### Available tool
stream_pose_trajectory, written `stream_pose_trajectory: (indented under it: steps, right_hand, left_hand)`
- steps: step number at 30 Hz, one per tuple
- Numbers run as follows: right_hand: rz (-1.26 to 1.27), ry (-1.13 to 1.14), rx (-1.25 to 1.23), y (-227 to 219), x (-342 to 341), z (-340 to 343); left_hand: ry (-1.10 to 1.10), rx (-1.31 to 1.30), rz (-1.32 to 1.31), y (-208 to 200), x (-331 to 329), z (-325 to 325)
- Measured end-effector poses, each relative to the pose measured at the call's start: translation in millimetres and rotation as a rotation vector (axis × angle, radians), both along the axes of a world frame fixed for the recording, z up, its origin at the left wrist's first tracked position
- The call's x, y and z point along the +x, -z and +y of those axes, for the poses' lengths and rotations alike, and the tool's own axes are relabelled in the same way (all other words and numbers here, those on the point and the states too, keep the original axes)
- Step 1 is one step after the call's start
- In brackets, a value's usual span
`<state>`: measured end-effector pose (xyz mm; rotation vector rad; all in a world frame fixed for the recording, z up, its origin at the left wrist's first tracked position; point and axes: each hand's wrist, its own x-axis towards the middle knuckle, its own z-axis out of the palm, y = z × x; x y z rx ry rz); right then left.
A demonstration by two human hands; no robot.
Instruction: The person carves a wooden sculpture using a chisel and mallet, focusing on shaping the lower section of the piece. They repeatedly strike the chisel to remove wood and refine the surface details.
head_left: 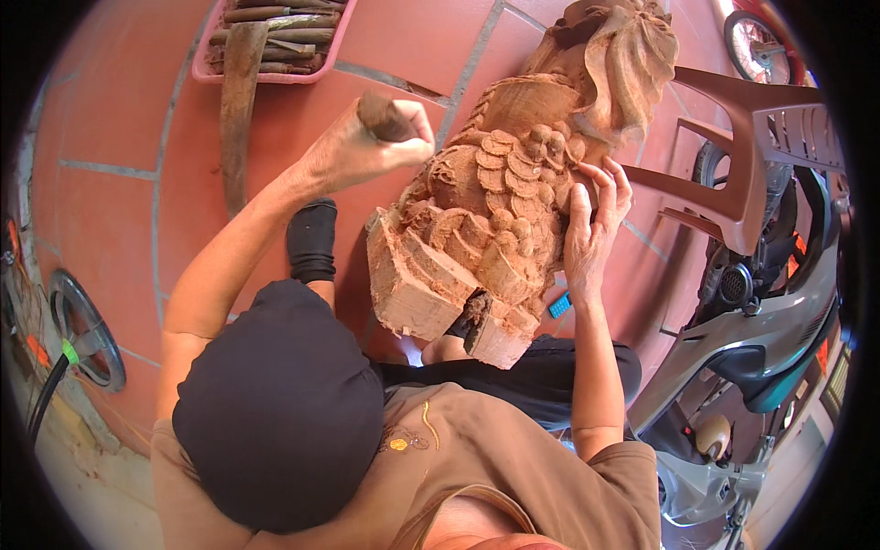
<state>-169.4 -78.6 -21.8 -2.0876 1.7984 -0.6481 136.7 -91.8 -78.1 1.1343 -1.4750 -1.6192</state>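
A large reddish-brown wood carving (500,202) with overlapping scales, round knobs and a flowing fluted part lies slanting before me. Its blocky, rough-cut end points toward my lap. My left hand (371,151) is raised just left of the carving, fingers wrapped round a short brown wooden-looking piece (380,116). Most of that piece is hidden in the grip, so its exact kind cannot be made out. On the carving's right side rests my right hand (596,215), fingers spread and fingertips touching the wood, holding nothing.
A pink plastic basket (316,66) of wooden-handled tools stands far left, a long flat wooden strip (240,119) leaning from it. At right are a brown plastic chair (733,174) and a grey motorbike (733,339). A small blue object (559,304) lies by the carving.
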Motion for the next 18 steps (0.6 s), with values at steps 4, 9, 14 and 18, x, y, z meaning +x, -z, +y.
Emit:
stream_pose_trajectory:
  steps: [4,9,14,18]
  right_hand:
    - [-0.023,0.015,0.007,-3.8,3.8,-0.8]
    - [-0.026,0.007,0.004,-4.7,3.5,-1.7]
    - [-0.047,0.021,0.026,-7.0,3.2,-0.5]
    - [-0.071,0.037,0.042,-7.0,0.2,1.2]
  left_hand:
    - [-0.173,0.023,0.161,-9.4,-6.9,-2.1]
    - [-0.164,-0.035,0.552,-24.3,-49.4,-10.4]
    - [-0.108,-0.126,0.418,-16.4,-54.3,-3.3]
    - [-0.17,-0.162,0.088,-9.9,-28.3,-5.3]
